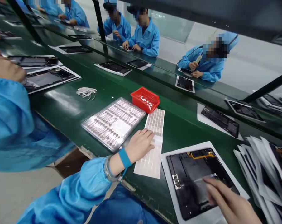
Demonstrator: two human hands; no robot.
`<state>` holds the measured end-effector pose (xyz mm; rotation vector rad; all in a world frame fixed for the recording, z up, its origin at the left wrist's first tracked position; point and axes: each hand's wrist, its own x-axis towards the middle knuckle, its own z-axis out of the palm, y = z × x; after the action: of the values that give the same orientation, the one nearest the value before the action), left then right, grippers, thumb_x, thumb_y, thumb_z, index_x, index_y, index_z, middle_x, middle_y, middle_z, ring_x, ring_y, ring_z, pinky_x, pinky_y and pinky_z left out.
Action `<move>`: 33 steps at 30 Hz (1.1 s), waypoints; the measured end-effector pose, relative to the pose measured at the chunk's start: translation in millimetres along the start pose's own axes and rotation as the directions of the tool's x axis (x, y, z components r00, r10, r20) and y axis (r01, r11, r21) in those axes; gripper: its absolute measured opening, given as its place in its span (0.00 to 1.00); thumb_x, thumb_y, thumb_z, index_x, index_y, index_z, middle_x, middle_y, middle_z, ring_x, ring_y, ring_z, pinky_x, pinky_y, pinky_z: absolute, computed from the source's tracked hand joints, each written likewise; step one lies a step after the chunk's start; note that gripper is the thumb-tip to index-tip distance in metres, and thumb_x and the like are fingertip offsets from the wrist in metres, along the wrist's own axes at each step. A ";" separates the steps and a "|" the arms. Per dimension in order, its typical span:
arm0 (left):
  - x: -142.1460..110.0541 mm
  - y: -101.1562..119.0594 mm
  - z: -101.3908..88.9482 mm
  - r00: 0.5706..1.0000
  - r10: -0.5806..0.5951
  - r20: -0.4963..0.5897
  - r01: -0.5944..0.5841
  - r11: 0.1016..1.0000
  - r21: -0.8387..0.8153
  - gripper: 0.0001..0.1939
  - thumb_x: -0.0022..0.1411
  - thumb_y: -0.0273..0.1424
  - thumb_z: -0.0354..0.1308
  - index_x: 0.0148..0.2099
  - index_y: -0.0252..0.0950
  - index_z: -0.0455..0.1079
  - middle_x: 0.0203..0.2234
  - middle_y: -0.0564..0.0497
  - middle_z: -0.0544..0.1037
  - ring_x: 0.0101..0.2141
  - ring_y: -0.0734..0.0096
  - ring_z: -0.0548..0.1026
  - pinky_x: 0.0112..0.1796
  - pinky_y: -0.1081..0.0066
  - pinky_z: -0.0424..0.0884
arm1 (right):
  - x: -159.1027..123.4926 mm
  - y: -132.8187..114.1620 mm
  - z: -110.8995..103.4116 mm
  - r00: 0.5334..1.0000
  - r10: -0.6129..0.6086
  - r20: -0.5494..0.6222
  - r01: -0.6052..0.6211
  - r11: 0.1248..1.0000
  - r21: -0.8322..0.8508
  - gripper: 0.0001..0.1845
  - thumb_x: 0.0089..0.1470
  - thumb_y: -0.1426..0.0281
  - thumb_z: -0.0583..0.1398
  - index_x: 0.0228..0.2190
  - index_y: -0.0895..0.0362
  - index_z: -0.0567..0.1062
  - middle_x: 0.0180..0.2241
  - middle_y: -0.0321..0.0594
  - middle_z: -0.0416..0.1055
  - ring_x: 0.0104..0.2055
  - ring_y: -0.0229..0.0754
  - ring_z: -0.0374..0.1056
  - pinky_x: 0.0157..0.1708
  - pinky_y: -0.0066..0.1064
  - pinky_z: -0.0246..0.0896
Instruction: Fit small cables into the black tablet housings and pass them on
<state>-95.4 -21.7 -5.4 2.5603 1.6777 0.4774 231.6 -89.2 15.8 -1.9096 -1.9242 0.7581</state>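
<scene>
My left hand (141,143) lies palm down on a white sheet of small adhesive squares (152,146), fingers curled onto it. My right hand (229,202) reaches in from the lower right, with a finger stretched out and pressing on the grey panel of an opened black tablet (194,177). The tablet rests on a white sheet of paper (169,193) on the green belt. A yellow flex cable (201,154) runs along the tablet's top edge.
A clear tray of small metal parts (112,121) and a red bin (145,99) stand beyond my left hand. Stacked tablets on paper (269,174) lie at the right. More tablets sit along the belt. Several workers in blue coats sit opposite and at my left.
</scene>
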 end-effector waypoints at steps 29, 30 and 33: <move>-43.3 70.2 13.1 0.879 0.473 -0.061 -0.477 0.870 -0.127 0.12 0.69 0.32 0.49 0.51 0.36 0.66 0.50 0.50 0.72 0.52 0.63 0.67 0.53 0.63 0.60 | 29.0 -46.8 27.5 0.976 -0.123 0.181 0.079 0.970 0.232 0.13 0.52 0.60 0.58 0.23 0.54 0.70 0.27 0.39 0.70 0.35 0.43 0.64 0.40 0.36 0.60; -46.3 76.6 18.8 0.873 0.484 -0.053 -0.487 0.865 -0.120 0.12 0.68 0.32 0.49 0.51 0.35 0.67 0.49 0.50 0.73 0.51 0.62 0.68 0.53 0.62 0.60 | 23.7 -42.0 35.1 0.984 -0.124 0.130 0.096 0.973 0.209 0.12 0.53 0.61 0.57 0.23 0.54 0.71 0.28 0.40 0.70 0.37 0.45 0.64 0.42 0.38 0.59; -51.1 83.8 29.4 0.871 0.486 -0.074 -0.492 0.863 -0.116 0.11 0.68 0.28 0.49 0.49 0.34 0.68 0.47 0.49 0.74 0.50 0.63 0.69 0.53 0.63 0.61 | 14.9 -37.2 53.3 0.989 -0.145 0.001 0.143 0.981 0.133 0.11 0.55 0.63 0.57 0.25 0.53 0.73 0.34 0.42 0.71 0.43 0.48 0.61 0.47 0.43 0.55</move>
<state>-31.6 -98.5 -28.2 2.8753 0.9383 0.6412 169.8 -80.6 -7.8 -1.6718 -1.9424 0.8319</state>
